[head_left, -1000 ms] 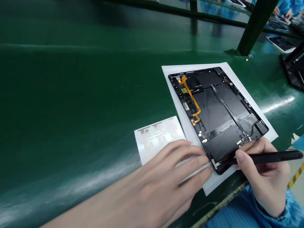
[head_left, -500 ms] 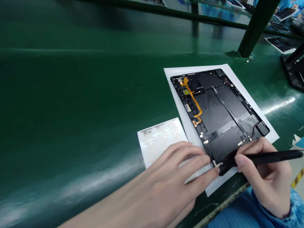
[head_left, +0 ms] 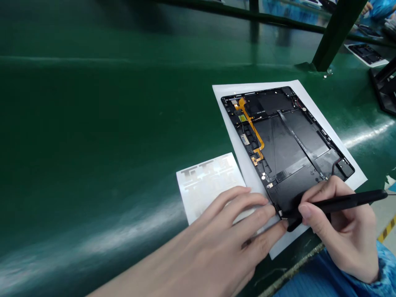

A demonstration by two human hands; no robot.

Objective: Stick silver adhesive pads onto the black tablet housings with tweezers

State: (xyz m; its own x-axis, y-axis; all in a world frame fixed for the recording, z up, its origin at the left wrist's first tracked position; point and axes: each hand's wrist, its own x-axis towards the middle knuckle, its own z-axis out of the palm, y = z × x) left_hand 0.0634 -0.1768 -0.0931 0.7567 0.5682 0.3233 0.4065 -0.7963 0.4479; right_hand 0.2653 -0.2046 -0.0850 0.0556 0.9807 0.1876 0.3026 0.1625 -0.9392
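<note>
A black tablet housing [head_left: 297, 144] with its inside exposed lies on a white sheet [head_left: 355, 175]. An orange flex cable [head_left: 254, 131] runs down its left side, and a dark ribbon crosses the middle. My right hand [head_left: 343, 227] is closed in a pen grip around a black pen-shaped tool [head_left: 349, 202]. The tool's tip is at the housing's near-left corner. My left hand [head_left: 235, 239] lies palm down with fingers apart, a fingertip at that same corner. Beneath its fingers is a white card [head_left: 207, 181] bearing rows of pale, shiny pieces, partly covered.
The green bench [head_left: 108, 136] extends left and away, its worn front edge at lower right. A green post [head_left: 335, 39] rises behind the housing. Another opened housing [head_left: 366, 53] and a black stand [head_left: 383, 93] are at far right. Other people's hands and blue sleeves show at top right.
The tool has shifted slightly left, its tip now closer in at the corner. A small pale strip by the left fingertip shows less. The left hand stays nearly in place; the view moved slightly.
</note>
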